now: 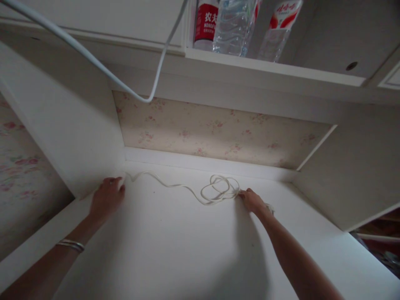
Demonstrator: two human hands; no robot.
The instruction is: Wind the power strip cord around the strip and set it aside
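A thin white cable (175,185) lies across the white desktop, with loose loops (220,189) toward the right. At the right side of these loops, my right hand (252,201) pinches the cable between thumb and fingers. A short bundled part of it (270,208) shows past my wrist. By the back left corner, my left hand (108,195) rests low over the desktop with its fingers bent. The cable's left end reaches close to those fingertips, where something small and pale shows; blur hides exactly what they grip. Silver bangles circle my left wrist.
A shelf (281,68) above holds clear plastic bottles (234,27), one with a red label. A thicker white cord or rod (106,71) hangs across the upper left. Side panels (68,116) bound the desktop (178,250), and floral wallpaper (200,129) covers the back.
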